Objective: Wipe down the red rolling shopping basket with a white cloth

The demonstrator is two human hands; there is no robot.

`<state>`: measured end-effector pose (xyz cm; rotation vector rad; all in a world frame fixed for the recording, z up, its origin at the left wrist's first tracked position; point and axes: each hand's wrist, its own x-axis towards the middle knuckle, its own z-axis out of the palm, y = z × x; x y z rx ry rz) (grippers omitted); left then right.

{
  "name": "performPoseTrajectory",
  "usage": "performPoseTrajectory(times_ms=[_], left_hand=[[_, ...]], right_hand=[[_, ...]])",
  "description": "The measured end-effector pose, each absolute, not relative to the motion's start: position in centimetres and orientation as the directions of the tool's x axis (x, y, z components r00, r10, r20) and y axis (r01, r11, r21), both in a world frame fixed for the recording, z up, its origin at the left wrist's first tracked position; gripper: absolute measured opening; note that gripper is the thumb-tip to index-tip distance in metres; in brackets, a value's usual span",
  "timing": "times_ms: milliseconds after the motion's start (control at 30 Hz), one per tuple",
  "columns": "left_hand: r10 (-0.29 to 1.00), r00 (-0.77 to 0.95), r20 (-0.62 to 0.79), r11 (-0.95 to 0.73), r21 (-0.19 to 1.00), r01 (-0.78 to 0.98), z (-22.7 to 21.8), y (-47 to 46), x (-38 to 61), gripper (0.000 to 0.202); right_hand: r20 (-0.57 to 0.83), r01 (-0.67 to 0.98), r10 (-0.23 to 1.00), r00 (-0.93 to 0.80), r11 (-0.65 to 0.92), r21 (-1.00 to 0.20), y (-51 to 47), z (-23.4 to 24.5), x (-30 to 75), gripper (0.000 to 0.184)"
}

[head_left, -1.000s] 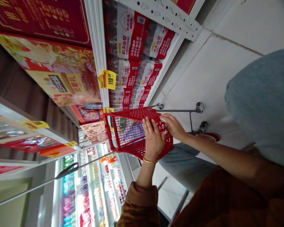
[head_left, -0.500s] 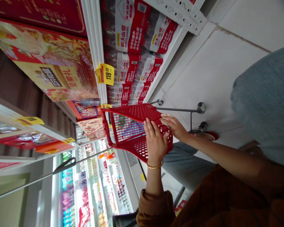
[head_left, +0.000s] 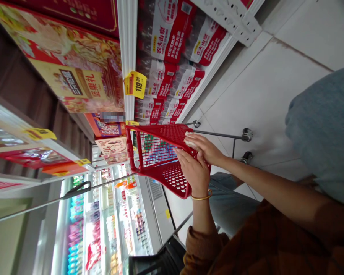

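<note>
The picture is turned on its side, with the floor at the right. A red plastic mesh basket sits on a thin metal trolley frame. My left hand, with a gold bangle at the wrist, lies flat against the basket's near side, fingers together. My right hand rests over the basket's upper rim, fingers curled along it, with something pale under the fingertips. The two hands touch. A blue-labelled pack shows through the mesh inside the basket.
Shelves hold shrink-wrapped packs of bottled water and red gift boxes; a yellow price tag hangs on the shelf edge. A lit chiller case stands beyond. Blue denim fills the right over a white tiled floor.
My left hand has slid along the basket's side until it meets my right hand. The basket has tipped a little and the view has shifted.
</note>
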<state>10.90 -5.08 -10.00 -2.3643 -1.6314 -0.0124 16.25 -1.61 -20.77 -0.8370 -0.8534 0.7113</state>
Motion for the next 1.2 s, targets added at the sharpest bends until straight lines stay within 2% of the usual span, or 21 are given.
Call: performPoseTrajectory(times_ms=[100,400,700,1200], left_hand=[[0.922,0.339,0.188,-0.305,-0.188,0.934,-10.5,-5.0,10.7,0.071],[0.918,0.317,0.24,-0.307,-0.078,0.949,-10.8,-5.1,10.5,0.065],[0.87,0.422,0.253,-0.419,-0.069,0.905,-10.8,-5.7,9.5,0.061],[0.758,0.601,0.253,-0.609,-0.053,0.791,-10.8,-7.9,7.6,0.064]], right_hand=[[0.406,-0.209,0.799,0.444,0.533,-0.82,-1.9,-20.0,16.4,0.036],[0.345,-0.218,0.801,0.489,0.495,-0.841,-4.8,-19.9,15.8,0.035],[0.319,-0.129,0.792,0.52,0.442,-0.888,-6.7,-19.3,15.8,0.033],[0.417,0.055,0.777,0.471,0.446,-0.894,-10.0,-19.1,16.6,0.033]])
